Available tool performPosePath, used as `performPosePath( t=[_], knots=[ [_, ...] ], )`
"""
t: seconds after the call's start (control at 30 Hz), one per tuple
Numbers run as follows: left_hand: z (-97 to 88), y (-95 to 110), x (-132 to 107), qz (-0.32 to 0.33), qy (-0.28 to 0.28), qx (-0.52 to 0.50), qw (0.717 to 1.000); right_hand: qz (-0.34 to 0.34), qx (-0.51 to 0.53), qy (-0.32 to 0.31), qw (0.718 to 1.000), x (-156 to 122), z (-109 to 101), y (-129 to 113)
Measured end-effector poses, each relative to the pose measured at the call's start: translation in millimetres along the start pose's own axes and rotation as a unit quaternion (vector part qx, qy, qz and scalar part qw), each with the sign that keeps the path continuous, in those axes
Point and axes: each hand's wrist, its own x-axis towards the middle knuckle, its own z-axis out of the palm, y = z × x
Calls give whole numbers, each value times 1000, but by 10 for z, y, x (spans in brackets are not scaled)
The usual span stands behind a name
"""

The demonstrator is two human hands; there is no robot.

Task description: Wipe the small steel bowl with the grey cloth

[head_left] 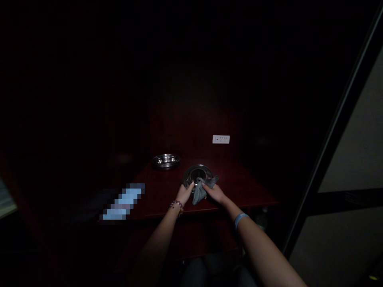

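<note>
While most of the surroundings sit in deep shadow, the light catches both hands and the metalware on a red-brown table (163, 187). Far off to the left of the left hand, a pale edge (7, 201); too dim to identify. Nearer to that hand, though well apart from it, a pixelated bluish patch (124, 201), contents unreadable. Beyond the left hand and a little to its left, shiny metal dishes (166, 161), apparently stacked, resting on the tabletop.

Left wrist: beaded bracelet (176, 205). Left hand (184, 192) pinching the near left rim of a steel dish (197, 174), thumb on top; remaining fingers mostly hidden. Dish lies directly ahead of and between both hands, round, wide-rimmed, dark at its centre. Cannot tell whether its underside touches the table.

Grey cloth (201, 194) bunched between the hands, draped over the dish's near right rim, one corner sticking up above the right hand. Right hand (217, 194) closed on the cloth, thumb pressing it to the rim; fingertips largely covered. Beyond that hand, on the back wall, a white socket panel (221, 139). Light-blue band (240, 219) behind the right hand, around the forearm near the wrist. Farther right of it, past a dark slanting frame (332, 131), a greyish panel (353, 147).
</note>
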Motion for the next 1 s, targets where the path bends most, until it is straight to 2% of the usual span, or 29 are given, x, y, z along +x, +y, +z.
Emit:
performPosePath(
  t=[0.3, 0.73, 0.87, 1.0],
  knots=[
    [-1, 60, -30, 18, 2, 17, 1000, -14, -44, 9, 999, -51, -2, -30],
    [17, 99, -14, -9, -7, 20, 1000, -12, 21, -5, 1000, 2, 0, 66],
    [29, 84, -21, -9, -31, -2, 999, 0, 27, 1, 1000, 4, -1, 63],
    [24, 57, -20, -5, -8, 5, 1000, -9, 23, -1, 1000, -5, 8, 49]
  ],
)
